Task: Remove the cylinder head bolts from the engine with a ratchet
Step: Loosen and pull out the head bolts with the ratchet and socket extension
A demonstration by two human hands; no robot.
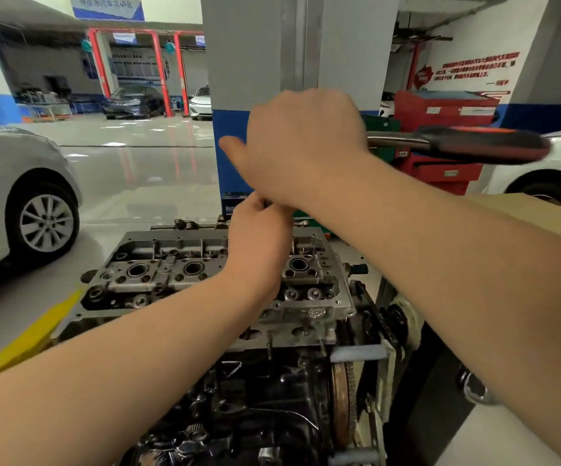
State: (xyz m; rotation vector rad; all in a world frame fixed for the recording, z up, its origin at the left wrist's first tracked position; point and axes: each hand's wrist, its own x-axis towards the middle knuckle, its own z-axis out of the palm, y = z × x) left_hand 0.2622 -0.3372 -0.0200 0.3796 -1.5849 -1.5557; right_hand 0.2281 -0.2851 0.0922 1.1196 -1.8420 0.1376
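Observation:
The grey cylinder head sits on top of the dark engine block in the lower middle of the view. Above it my right hand grips the head end of the ratchet, thumb sticking out to the left. The ratchet's steel shaft and black-and-red handle point right. Just below, my left hand pinches a dark shaft that hangs under the ratchet head, over the head's far right part. What the shaft's lower end meets is hidden by my left hand.
A flywheel and stand parts are on the engine's right end. A silver car stands left and a white car right. A grey-and-blue pillar and red tool cabinet are behind. A yellow floor line runs lower left.

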